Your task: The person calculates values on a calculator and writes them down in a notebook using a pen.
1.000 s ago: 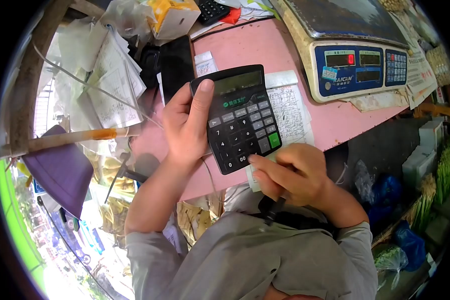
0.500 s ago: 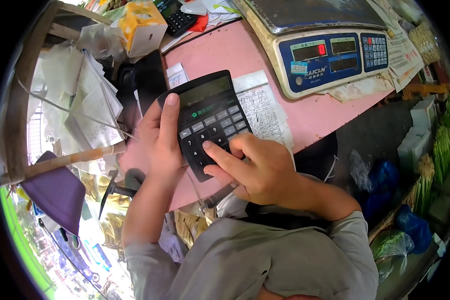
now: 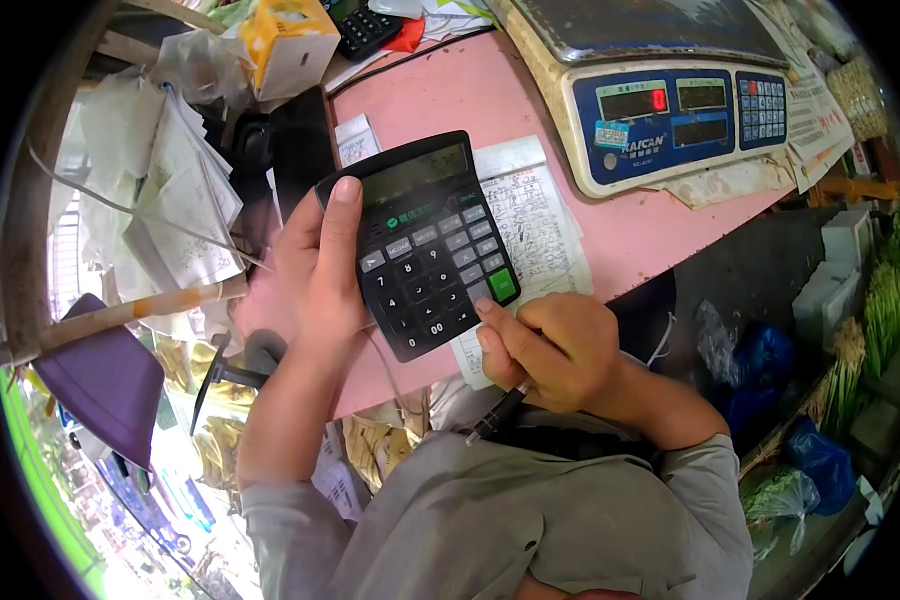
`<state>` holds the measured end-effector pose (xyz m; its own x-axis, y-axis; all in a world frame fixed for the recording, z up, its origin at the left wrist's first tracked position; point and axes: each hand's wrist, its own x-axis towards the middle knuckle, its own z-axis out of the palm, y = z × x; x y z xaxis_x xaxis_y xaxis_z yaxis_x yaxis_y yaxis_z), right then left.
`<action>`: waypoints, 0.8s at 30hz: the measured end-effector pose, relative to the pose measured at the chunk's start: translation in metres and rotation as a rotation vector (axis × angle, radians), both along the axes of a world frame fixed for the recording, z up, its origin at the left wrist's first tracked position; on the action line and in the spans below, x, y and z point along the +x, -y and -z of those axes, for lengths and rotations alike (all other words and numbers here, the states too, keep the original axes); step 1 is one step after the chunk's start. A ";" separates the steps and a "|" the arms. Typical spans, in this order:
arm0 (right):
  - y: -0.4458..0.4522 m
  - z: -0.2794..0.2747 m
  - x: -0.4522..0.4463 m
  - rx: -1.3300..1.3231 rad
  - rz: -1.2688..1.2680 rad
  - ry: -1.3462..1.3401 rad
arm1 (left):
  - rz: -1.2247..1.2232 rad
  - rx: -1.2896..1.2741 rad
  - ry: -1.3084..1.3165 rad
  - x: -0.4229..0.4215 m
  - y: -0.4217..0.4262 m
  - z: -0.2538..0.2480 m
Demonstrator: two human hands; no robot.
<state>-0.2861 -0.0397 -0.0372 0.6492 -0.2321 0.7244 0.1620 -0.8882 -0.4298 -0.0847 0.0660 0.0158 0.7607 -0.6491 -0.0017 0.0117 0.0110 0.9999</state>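
Note:
My left hand (image 3: 332,265) is closed around the left side of a black desk calculator (image 3: 400,310), its thumb lying along the edge beside the screen. The calculator is tilted above a pink tabletop, with faint digits on its display. My right hand (image 3: 565,350) is curled round a dark pen (image 3: 497,414) that sticks out below the palm. Its index fingertip touches a grey key at the lower right, just under the green key (image 3: 502,285). Partly behind the calculator lies a notepad (image 3: 545,225) filled with handwritten figures.
A digital scale (image 3: 660,120) showing a red 0 stands on the pink table (image 3: 630,245) at the upper right. Another calculator (image 3: 368,32) and a yellow-white box (image 3: 290,50) are at the back. Papers (image 3: 185,200) hang at the left; green vegetables (image 3: 885,290) lie at the right.
My right index finger has moved from the number keys to the lower right of the keypad. The pen in my right hand and the green key now show.

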 end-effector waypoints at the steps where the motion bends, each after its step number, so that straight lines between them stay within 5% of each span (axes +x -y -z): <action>1: 0.000 -0.002 0.000 0.016 -0.023 0.025 | -0.002 -0.009 -0.004 0.000 0.000 0.001; 9: -0.005 -0.009 0.007 0.089 -0.183 0.146 | 0.053 0.003 0.025 0.010 -0.011 0.007; 24: -0.008 -0.031 0.021 0.069 -0.196 -0.031 | 0.061 -0.060 -0.019 0.013 -0.009 0.012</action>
